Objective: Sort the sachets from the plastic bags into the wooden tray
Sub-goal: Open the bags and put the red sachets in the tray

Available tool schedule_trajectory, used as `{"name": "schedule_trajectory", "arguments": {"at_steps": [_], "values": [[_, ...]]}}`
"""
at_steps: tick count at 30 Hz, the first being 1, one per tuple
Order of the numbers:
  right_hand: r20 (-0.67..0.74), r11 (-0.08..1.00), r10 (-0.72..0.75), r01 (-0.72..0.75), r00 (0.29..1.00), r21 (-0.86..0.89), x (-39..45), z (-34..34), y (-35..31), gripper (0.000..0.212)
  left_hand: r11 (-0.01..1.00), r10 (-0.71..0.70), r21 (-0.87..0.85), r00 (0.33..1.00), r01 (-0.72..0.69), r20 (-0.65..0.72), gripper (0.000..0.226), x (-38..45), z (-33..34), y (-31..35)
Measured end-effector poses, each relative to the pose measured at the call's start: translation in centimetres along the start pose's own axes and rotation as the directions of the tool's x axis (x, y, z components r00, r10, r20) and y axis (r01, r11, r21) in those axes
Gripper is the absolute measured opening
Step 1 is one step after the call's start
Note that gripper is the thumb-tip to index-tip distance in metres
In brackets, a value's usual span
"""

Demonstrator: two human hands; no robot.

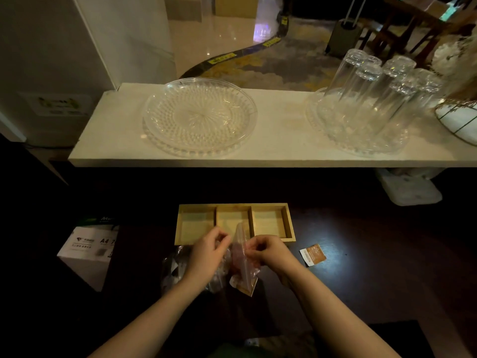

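Note:
A wooden tray (233,206) with three compartments lies on the dark table; the parts of them that show hold nothing. Just in front of it, my left hand (206,257) and my right hand (271,251) both pinch the top of a clear plastic bag (242,264) holding pinkish and brown sachets. The bag stands upright between the hands. A second crumpled plastic bag (171,267) lies under my left hand. One orange and white sachet (313,255) lies loose on the table to the right of my right hand.
A white raised counter (278,151) behind the tray carries a large clear glass plate (200,117) and a second plate with several upturned glasses (374,99). A white box of A4 paper (87,251) stands at the left.

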State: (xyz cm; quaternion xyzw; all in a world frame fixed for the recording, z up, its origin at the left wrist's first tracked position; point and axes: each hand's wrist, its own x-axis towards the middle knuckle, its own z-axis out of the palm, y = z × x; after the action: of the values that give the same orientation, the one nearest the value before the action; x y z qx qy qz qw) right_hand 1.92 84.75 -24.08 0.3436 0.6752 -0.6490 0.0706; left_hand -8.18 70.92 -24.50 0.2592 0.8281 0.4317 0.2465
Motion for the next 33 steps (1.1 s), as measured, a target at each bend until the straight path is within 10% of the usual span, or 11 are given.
{"name": "schedule_trajectory", "arguments": {"at_steps": [6,17,24,33], "values": [[-0.048,0.999,0.031,-0.033,0.998,-0.043,0.5,2.0,-0.4,0.014,0.932,-0.234,-0.259,0.967,0.252,0.101,0.006,-0.2,2.1,1.4],[0.160,0.898,0.133,-0.188,0.978,0.398,0.0,1.4,0.2,0.007,0.652,-0.355,-0.637,0.908,0.411,0.223,0.013,-1.0,1.8,0.3],[0.138,0.903,0.137,-0.181,0.981,0.390,-0.1,0.9,0.4,0.006,0.854,-0.218,-0.438,0.958,0.280,0.188,0.016,-1.1,1.9,0.5],[-0.194,0.994,-0.095,0.080,0.976,-0.080,-0.1,1.7,-0.6,0.004,0.982,-0.168,-0.054,0.970,0.180,0.174,0.023,-0.7,2.3,2.1]]}}
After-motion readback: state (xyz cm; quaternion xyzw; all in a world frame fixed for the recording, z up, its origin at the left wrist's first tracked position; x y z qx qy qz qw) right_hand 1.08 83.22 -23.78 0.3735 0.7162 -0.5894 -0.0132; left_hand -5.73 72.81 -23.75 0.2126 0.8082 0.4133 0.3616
